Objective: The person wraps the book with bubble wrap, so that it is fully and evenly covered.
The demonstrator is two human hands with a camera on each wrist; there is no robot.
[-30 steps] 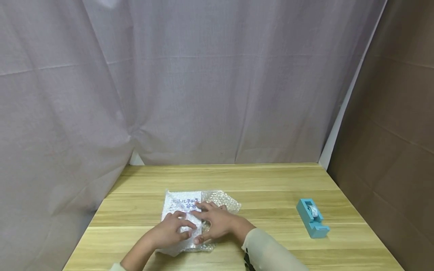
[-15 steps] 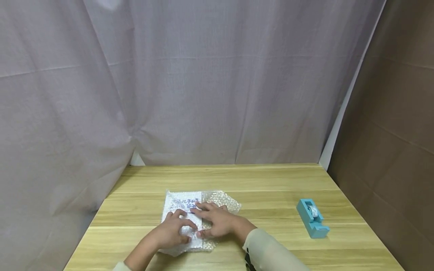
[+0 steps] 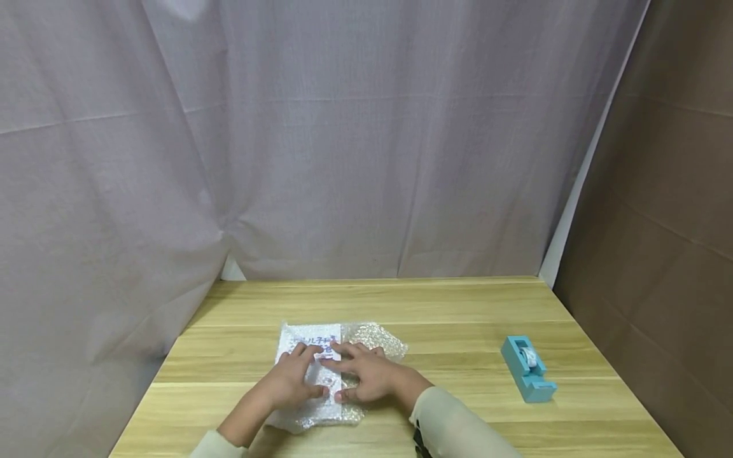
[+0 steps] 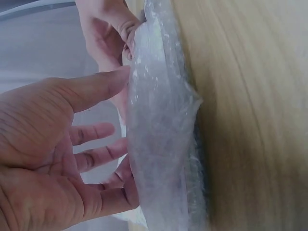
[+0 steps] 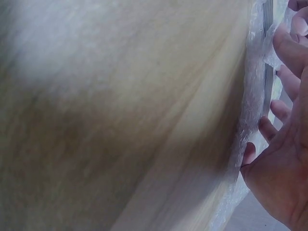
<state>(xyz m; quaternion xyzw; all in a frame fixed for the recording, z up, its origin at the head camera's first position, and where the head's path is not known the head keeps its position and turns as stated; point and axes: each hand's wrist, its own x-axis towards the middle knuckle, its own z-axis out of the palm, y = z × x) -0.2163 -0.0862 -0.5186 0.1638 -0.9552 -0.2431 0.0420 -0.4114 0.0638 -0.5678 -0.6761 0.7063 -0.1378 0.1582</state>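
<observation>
A flat book [image 3: 329, 410] with a white cover and blue lettering lies on the table, bubble wrap [image 3: 383, 340] over and around it. Spare wrap spreads out past its right side. My left hand [image 3: 291, 380] rests on the wrapped cover, fingers spread and a little bent. On the right part of the cover my right hand [image 3: 366, 375] presses with fingertips and thumb. The left wrist view shows a loose fold of bubble wrap [image 4: 159, 120] hanging over the near edge. In the right wrist view, dark edges of the book [image 5: 268, 91] show through a gap in the wrap.
A light blue tape dispenser [image 3: 523, 375] with a roll of clear tape stands on the wooden table [image 3: 458, 305] at the right. A grey curtain [image 3: 343, 159] hangs behind the table, and a brown one [image 3: 658, 222] along the right side.
My left hand has slid away from me up the cover, its fingers straighter. My right thumb has drawn up slightly, while the rest of that hand stays put. The book has not moved.
</observation>
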